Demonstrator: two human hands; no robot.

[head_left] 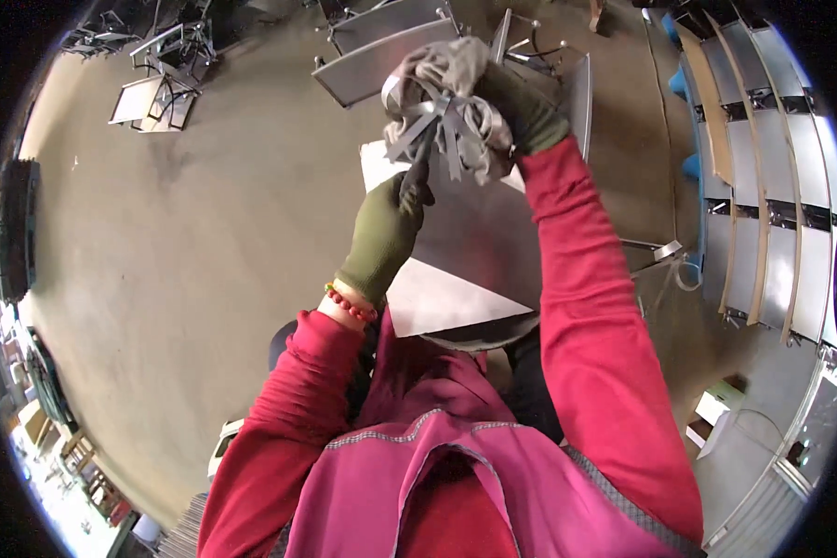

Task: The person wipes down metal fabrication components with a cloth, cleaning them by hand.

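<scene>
A bunched bundle of grey cloth point(479, 126), with flat grey strips point(450, 139) crossing at its middle and hanging loose at the ends, is raised above a dark flat panel point(484, 219). My right hand point(523, 110), in a dark green glove, grips the bundle from its right side; the fingers are partly hidden by the cloth. My left hand point(388, 228) wears an olive glove with dark fingertips. Its fingers are curled just below the strips, and a slim dark shape reaches from them to the crossing. Whether that is a fingertip or a held thing, I cannot tell.
White sheets point(446, 299) lie against the panel near my lap. Metal-framed grey seats or tables point(386, 60) stand ahead, with a folded frame point(158, 100) at the far left. Rows of grey panels point(772, 172) run along the right. A white box point(716, 405) sits at lower right.
</scene>
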